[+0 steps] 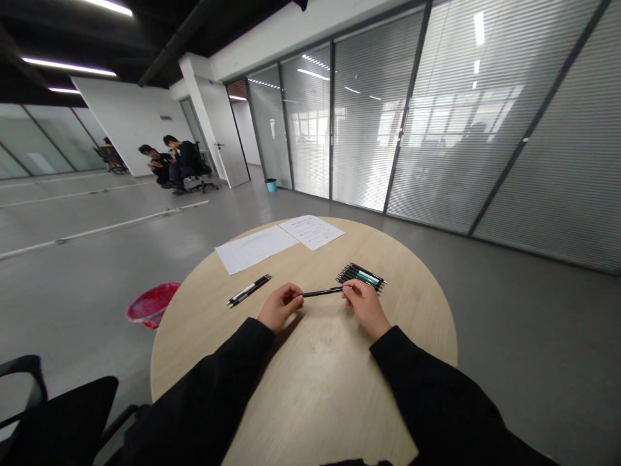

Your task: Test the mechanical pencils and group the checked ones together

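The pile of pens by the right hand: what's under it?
The pens lie on the pale wooden table, just past the right hand. Tabletop shows around them, but the patch directly beneath is covered, so nothing there can be seen.

Clothing log: left sleeve (208,382) and right sleeve (436,395) long and black, of matte fabric dark enough that folds and seams are hard to make out, each tapering to a plain cuff at the wrist, beyond which the left hand (280,307) and right hand (367,309) are bare.
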A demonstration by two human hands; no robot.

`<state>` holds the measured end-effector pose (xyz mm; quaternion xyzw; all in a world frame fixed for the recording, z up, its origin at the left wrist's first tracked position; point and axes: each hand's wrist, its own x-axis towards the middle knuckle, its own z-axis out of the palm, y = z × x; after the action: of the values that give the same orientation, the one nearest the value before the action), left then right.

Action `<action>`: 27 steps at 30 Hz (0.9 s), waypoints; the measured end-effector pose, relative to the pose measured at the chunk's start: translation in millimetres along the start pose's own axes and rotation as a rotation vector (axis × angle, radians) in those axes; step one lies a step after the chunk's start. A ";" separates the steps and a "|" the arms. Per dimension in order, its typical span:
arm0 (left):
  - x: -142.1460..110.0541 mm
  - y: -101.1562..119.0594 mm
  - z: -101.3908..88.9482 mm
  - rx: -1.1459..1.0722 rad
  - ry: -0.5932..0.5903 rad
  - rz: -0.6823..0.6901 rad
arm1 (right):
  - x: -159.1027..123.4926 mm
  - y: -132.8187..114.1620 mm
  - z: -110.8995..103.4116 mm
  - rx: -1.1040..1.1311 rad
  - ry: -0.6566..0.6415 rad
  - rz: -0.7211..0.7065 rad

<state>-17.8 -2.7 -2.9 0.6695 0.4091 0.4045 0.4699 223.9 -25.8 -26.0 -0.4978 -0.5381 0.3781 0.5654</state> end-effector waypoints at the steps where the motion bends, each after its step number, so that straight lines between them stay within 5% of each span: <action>1: -0.7 0.9 0.3 0.023 -0.005 0.006 | -0.2 -0.6 0.0 0.005 0.000 0.005; 11: -8.2 16.8 0.0 0.302 -0.089 0.076 | -0.9 -0.7 -1.2 0.016 -0.022 0.014; 21: -8.4 16.7 1.5 0.317 -0.115 0.075 | 0.8 5.4 0.0 0.031 -0.030 0.009; 27: -6.5 17.1 0.4 0.345 -0.037 0.116 | 0.4 2.4 1.3 0.059 -0.014 0.008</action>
<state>-16.7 -12.7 12.5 0.7700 0.4243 0.3425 0.3314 222.9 -24.7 -28.3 -0.4806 -0.5286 0.3995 0.5745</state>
